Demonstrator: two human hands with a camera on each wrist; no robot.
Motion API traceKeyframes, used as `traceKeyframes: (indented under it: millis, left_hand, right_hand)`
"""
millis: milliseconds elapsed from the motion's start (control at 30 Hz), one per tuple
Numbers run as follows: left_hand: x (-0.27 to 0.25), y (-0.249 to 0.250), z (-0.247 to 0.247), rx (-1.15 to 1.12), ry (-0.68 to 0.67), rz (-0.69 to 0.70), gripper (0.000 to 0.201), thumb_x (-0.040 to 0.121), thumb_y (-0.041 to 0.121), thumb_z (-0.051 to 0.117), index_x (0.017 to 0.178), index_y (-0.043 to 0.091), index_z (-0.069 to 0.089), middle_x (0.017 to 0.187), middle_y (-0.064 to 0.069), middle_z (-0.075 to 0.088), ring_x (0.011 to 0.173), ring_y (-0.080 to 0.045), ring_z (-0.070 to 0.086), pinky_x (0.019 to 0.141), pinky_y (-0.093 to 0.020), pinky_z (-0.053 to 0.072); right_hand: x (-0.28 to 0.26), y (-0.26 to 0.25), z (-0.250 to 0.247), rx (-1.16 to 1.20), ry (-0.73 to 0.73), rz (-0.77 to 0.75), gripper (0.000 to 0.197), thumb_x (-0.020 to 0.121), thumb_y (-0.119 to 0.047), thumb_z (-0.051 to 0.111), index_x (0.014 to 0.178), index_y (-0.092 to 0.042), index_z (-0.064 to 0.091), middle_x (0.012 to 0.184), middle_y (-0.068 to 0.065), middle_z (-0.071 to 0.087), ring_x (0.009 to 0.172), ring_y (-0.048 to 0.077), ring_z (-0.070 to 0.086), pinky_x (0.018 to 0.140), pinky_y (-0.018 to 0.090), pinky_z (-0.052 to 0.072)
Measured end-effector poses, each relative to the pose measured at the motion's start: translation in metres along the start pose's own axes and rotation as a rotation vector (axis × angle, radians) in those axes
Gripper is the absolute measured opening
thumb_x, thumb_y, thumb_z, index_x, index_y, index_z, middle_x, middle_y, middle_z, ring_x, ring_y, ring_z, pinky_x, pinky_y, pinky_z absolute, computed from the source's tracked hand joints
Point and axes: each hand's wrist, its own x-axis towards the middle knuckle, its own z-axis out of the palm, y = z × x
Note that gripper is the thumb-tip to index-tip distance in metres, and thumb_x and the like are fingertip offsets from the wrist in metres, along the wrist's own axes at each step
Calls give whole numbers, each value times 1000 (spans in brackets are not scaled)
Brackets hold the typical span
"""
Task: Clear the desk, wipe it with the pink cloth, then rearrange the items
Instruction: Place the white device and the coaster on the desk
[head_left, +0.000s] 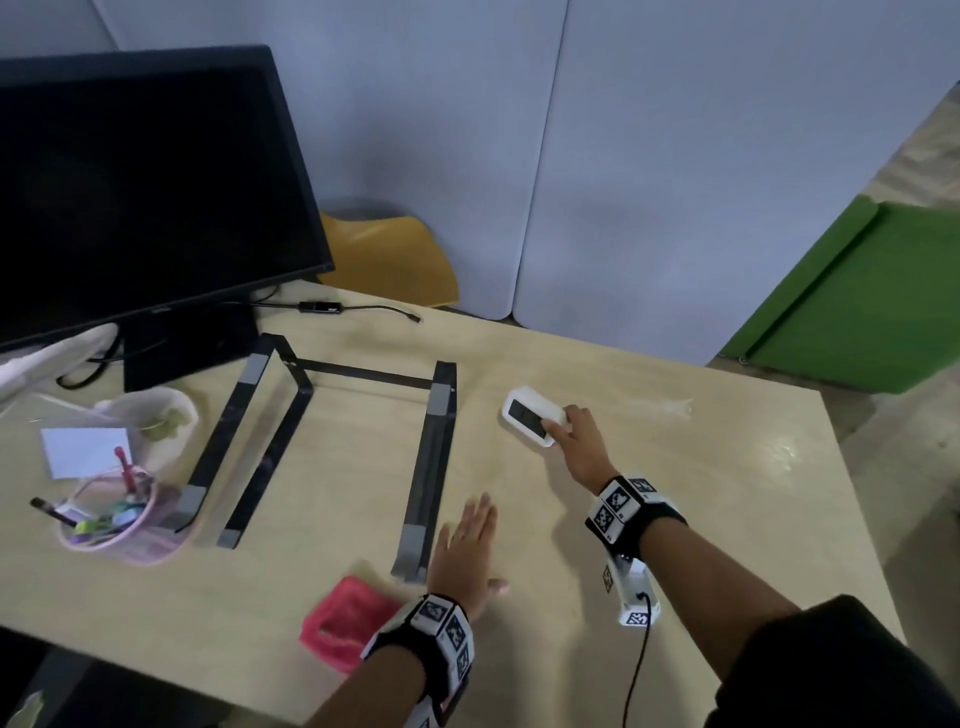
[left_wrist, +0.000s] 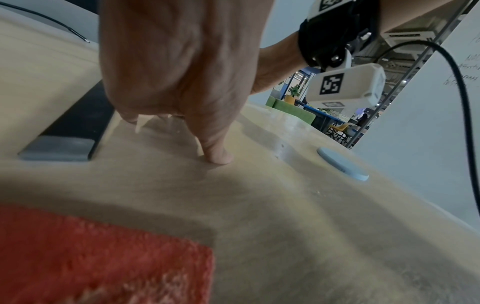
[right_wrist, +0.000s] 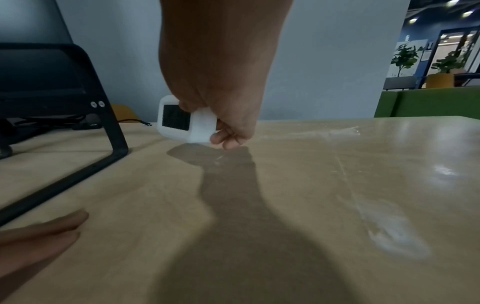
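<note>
Desk (head_left: 675, 467) of pale wood stands against grey partition panels (head_left: 675, 156), a green panel (head_left: 857, 312) at far right. Left to right: a pink basket (head_left: 111, 525) of stationery, a black laptop stand (head_left: 332, 431), the pink cloth (head_left: 345, 626) at the near edge. Just beside it the left hand (head_left: 462, 551) lies flat, fingers straight. The right hand (head_left: 579, 441) pinches a white device (head_left: 530, 415), tilted up off the wood.
</note>
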Motion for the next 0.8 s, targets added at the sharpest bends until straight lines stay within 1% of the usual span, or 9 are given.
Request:
traceKeyframes:
  millis: [100,167,233,300,367,500,567,667,800]
  left_hand:
    - [1,0,2,-13,17,-9,95,87,35,60,150,14,-9,144,5,-34,146,-16,-14,118,-40,1]
    - [2,1,3,-25,21,-15,97,86,34,61,150,14,-9,140,6,-35,146,-15,-13,118,-40,1]
    - [3,0,4,-37,24,-19,98,86,34,62,150,15,-9,140,6,-34,146,-15,-13,118,-40,1]
    - [3,0,3,-48,23,-18,98,86,34,62,150,15,-9,141,7,-34,146,-15,-14,118,-39,0]
    - [3,0,3,-49,23,-16,98,85,34,62,150,15,-9,141,7,-33,146,-16,-14,118,-40,0]
    - [2,0,2,-44,11,-16,98,85,34,62,150,15,-9,142,7,-33,146,-16,-15,118,-40,0]
    - [2,0,1,-30,3,-17,97,86,35,62,150,15,-9,144,7,-33,146,-15,-15,118,-40,0]
    - [1,1,0,-9,-16,-14,96,87,36,60,150,14,-9,154,5,-25,146,-16,-14,118,-41,2]
    - [0,2,-3,9,-39,2,93,89,38,58,151,14,-7,157,2,-21,146,-17,-13,118,-42,4]
  right_hand:
    - [13,-3,7,-68,-6,-24,25,91,-11,55,106,9,52,96,10,39,85,21,40,66,23,24]
    - [19,-3,10,-96,-24,-36,26,90,-10,56,108,9,53,95,10,40,85,22,42,70,26,29]
    - [25,-4,14,-130,-41,-39,27,89,-9,56,110,8,53,96,10,41,87,26,46,79,33,36]
    - [30,-3,17,-153,-54,-49,27,89,-8,55,111,8,52,99,12,43,90,28,48,79,33,36]
    - [34,-3,18,-180,-68,-65,28,90,-10,55,111,8,51,101,13,44,89,27,47,75,29,34]
    - [37,-3,19,-245,-92,-77,43,86,-27,53,115,5,51,113,20,47,97,32,48,84,37,38]
    - [34,-1,17,-263,-84,-61,46,87,-21,60,123,4,47,121,21,43,106,37,47,91,41,39]
    - [23,5,9,-268,-36,-31,64,83,-21,67,134,2,38,130,20,38,116,37,42,99,46,38]
    - [-13,15,-18,-346,61,26,64,85,-27,65,137,-6,36,135,13,36,122,31,38,101,43,36]
